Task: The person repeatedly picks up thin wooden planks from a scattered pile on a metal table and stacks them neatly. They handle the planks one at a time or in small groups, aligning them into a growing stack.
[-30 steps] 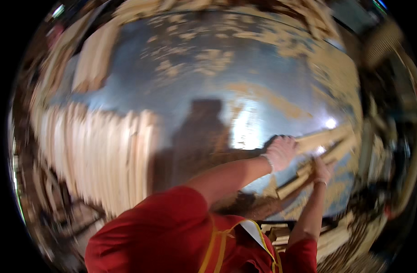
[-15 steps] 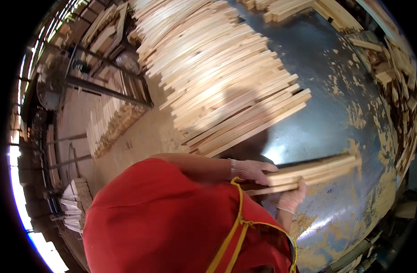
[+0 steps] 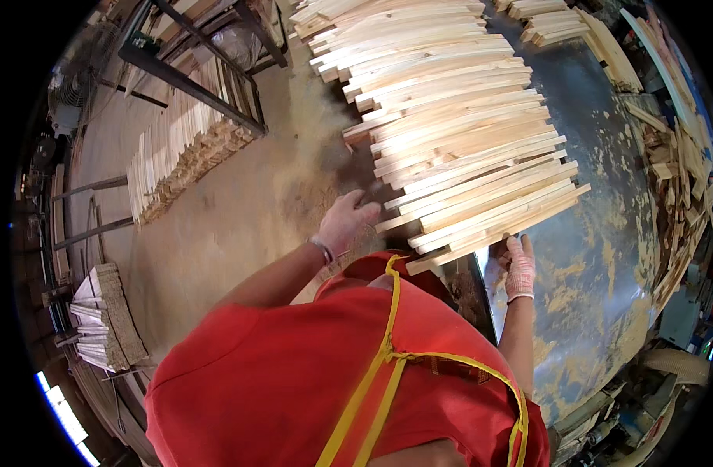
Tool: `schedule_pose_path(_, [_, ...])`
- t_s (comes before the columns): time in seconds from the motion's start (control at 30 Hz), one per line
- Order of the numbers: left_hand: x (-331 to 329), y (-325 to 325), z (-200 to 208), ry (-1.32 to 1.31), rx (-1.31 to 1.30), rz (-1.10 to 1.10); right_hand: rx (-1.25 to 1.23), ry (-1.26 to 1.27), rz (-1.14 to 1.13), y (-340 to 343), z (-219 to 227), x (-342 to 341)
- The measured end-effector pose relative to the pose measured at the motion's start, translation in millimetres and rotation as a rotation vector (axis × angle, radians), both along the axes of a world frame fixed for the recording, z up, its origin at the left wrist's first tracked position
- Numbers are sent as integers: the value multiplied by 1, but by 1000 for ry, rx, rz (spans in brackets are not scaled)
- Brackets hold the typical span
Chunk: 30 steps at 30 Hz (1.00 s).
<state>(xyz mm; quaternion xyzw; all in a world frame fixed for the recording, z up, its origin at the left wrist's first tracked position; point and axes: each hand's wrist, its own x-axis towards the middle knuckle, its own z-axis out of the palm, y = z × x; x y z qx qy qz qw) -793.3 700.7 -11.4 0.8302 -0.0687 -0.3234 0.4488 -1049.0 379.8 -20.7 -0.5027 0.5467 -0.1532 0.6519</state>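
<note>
A long row of pale wooden strips (image 3: 465, 148) lies side by side on a smooth dark metal tabletop (image 3: 586, 272). My left hand (image 3: 347, 224), in a light knitted glove, is off the left ends of the nearest strips, holding nothing, with thumb and fingers apart. At the near edge of the row, my right hand (image 3: 518, 265), gloved too, has its fingertips up against the nearest strip (image 3: 496, 237). Its fingers are stretched out rather than wrapped round the wood. Whether they press on the strip cannot be seen.
Sawdust is scattered across the tabletop. Offcuts (image 3: 675, 187) heap along its right side, and shorter wood pieces (image 3: 555, 27) lie at its far end. Left on the floor stand a strip stack (image 3: 189, 148), a metal frame (image 3: 193, 86) and a smaller wood bundle (image 3: 107, 319).
The strips I held in both hands are no longer in them; the near end of the row now has strips close to me. My left hand has moved left, and the view has shifted.
</note>
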Motion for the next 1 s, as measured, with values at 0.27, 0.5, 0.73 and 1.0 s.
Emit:
schedule_pose_path(0.27, [33,-48,22,609,-348,-239,-379,-17,190,-11,-30,-4])
schedule_pose_path(0.5, [63,-142,129,56,74,-939,-1393,446,658,-38,11,87])
schedule_pose_path(0.73, [62,-137,148,-141,-31,-978,-1415,659,868,-51,-26,94])
schedule_pose_path(1.0, [53,-126,99,-372,-132,-946,141,-731,0,0,53,178])
